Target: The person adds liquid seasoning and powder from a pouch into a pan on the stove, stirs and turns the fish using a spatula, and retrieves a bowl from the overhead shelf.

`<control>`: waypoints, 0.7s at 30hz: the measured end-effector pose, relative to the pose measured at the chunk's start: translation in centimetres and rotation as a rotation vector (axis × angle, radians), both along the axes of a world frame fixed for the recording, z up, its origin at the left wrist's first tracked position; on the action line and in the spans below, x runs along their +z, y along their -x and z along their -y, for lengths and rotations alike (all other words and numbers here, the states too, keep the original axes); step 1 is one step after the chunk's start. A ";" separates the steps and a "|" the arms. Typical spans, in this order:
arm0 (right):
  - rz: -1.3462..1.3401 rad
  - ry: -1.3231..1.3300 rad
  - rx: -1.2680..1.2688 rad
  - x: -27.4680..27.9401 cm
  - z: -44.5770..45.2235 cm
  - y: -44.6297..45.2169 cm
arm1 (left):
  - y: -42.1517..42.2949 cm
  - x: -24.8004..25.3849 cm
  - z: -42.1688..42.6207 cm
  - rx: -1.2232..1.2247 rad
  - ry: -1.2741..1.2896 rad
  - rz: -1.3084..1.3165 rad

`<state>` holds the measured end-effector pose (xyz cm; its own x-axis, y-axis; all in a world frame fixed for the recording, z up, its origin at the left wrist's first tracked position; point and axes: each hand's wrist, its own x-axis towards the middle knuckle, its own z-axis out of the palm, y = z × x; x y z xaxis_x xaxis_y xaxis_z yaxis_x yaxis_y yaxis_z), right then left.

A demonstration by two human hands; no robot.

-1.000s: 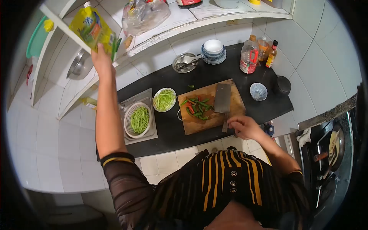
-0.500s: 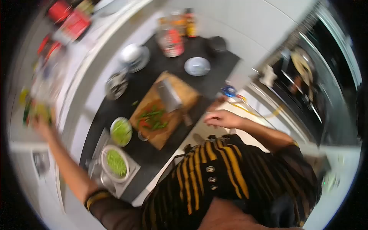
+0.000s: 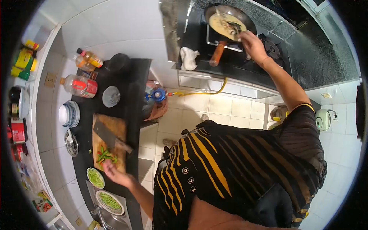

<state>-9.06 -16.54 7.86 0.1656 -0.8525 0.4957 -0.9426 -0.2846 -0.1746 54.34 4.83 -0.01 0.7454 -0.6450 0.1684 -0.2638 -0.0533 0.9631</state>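
Your left hand [image 3: 116, 175] is hanging around eight o'clock from mid-view, fingers bent and meeting the near edge of the cut peppers [image 3: 104, 153]; can't tell if they're pinching any. Your right hand [image 3: 253, 46] is hanging at one o'clock, fingers curled together over the rim of the frying pan [image 3: 247, 21]; can't tell if they're gripping the dark piece [image 3: 235, 27] in the pale liquid [image 3: 218, 27]. The pan's wooden handle [image 3: 217, 53] is pointing to seven o'clock, probably for easy grabbing. White cloth [image 3: 188, 58] is lying at eight o'clock from the pan, likely handy for wiping.

Peppers are sitting at the near end of the cutting board [image 3: 118, 124]. Cleaver [image 3: 105, 132] is lying flat at their twelve, handle toward four, presumably kept within reach. Bowl [image 3: 101, 185] of pale green shreds [image 3: 94, 177] is standing at seven; green beans [image 3: 109, 201] are resting in a white basket [image 3: 122, 209] by the sink [image 3: 115, 222] at six, maybe draining.
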 end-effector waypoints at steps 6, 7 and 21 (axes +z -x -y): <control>-0.403 -0.387 0.047 -5.0 -0.7 11.9 | 14.0 -0.9 6.1 -0.388 -0.099 -0.142; -0.381 -0.416 0.098 -5.1 -0.6 12.1 | 15.4 -0.7 7.2 -0.408 -0.100 -0.127; 0.680 0.113 0.007 -0.3 3.3 16.0 | 24.4 -3.2 15.4 -0.790 -0.198 -0.281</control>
<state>-25.02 -19.83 7.53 -0.2089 -0.7894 0.5773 -0.6323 -0.3413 -0.6955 29.95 -10.60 -3.23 0.0629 -0.9901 -0.1254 -0.0472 -0.1285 0.9906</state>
